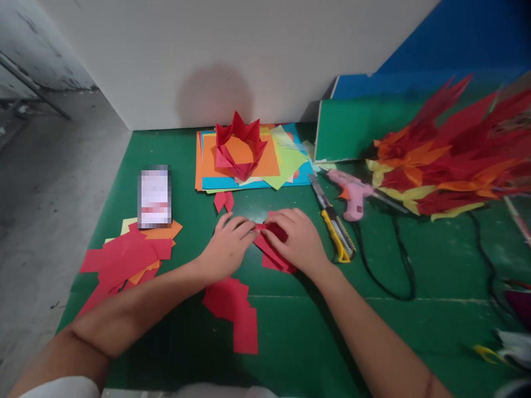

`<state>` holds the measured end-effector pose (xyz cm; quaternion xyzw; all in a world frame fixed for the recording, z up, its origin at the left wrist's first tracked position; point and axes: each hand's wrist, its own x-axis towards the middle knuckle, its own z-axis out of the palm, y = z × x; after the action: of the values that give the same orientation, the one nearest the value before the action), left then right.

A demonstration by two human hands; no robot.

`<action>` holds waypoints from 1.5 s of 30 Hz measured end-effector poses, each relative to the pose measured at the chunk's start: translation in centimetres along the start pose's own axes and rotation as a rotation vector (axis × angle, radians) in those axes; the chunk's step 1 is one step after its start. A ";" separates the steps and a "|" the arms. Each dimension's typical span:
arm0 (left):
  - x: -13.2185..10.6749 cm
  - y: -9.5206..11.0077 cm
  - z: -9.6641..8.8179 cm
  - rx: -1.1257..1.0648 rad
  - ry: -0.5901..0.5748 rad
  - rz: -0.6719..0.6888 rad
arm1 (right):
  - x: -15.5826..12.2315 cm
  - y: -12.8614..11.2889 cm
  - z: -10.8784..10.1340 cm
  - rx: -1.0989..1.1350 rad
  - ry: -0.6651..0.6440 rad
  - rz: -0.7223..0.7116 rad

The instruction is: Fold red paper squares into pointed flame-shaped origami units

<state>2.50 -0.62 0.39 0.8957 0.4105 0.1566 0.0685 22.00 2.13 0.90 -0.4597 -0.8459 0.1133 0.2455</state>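
In the middle of the head view, both hands meet on a piece of red paper (272, 250) over the green table. My left hand (229, 243) pinches its upper left end, fingers curled. Closed on the same paper from the right is my right hand (296, 237), which covers part of it. More red paper lies beneath that hand. Just beyond my left hand rests a small folded red paper piece (224, 202). Several red paper sheets (234, 309) lie nearer to me, below the hands.
A folded red paper ring (219, 157) stands on stacked coloured paper (205, 166). To the right lie a yellow utility knife (337, 232), a pink glue gun (352, 193) with its cord, and red-orange paper flowers (452, 160). A phone (155, 198) and paper scraps (124, 254) are left.
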 end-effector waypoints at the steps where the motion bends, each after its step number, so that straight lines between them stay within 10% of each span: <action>1: 0.0 0.0 0.0 -0.010 -0.003 0.006 | 0.0 0.0 0.1 0.025 0.005 0.018; 45: 0.0 0.1 -0.7 -0.012 0.009 -0.031 | -0.3 0.9 -0.6 -0.240 -0.095 -0.424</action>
<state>2.39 -0.71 1.05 0.8881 0.4237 0.1621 0.0743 23.09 2.40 0.96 -0.2918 -0.9416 -0.0207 0.1671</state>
